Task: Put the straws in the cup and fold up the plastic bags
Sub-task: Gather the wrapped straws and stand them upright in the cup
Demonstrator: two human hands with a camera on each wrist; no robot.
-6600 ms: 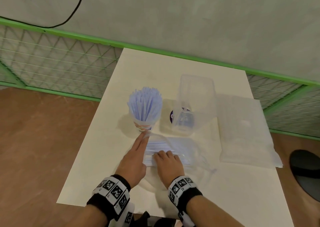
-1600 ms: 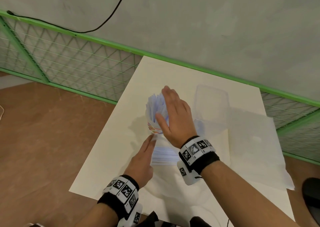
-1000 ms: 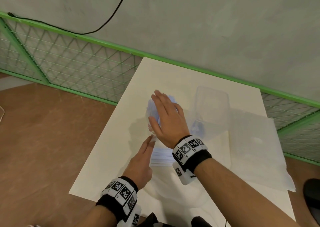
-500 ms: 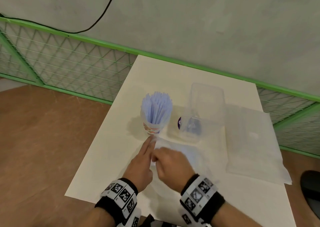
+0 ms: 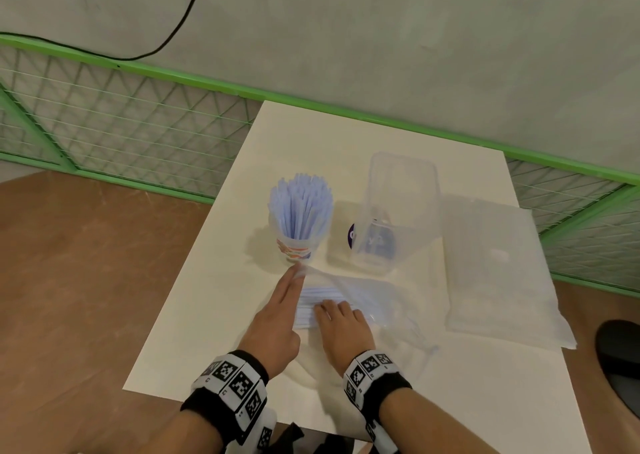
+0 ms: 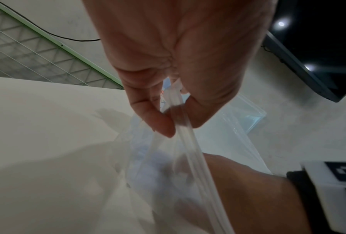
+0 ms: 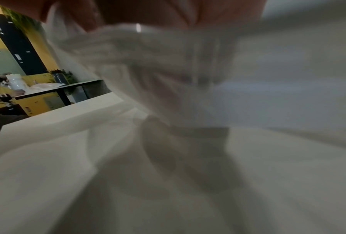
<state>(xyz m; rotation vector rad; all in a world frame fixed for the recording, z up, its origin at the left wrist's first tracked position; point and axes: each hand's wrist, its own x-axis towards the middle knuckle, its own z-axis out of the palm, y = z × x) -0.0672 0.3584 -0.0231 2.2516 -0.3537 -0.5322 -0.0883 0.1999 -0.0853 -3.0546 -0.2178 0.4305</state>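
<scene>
The left hand (image 6: 168, 66) is pinching the plastic bag's (image 5: 374, 297) rim; the right hand (image 5: 341, 329) is reaching inside, curling around straws (image 5: 311, 303).

Right hand (image 5: 341, 329) back from cup (image 5: 298, 245) to bag (image 5: 367, 294)

pale blue straws (image 5: 300, 204) — cream table (image 5: 214, 301)

No text can be read. The cup (image 5: 297, 250) bears a red-and-blue print too small to make out, and a purple label (image 5: 351, 236) just beside it, behind the clear container (image 5: 398, 211), shows only blurred white marks.
</scene>
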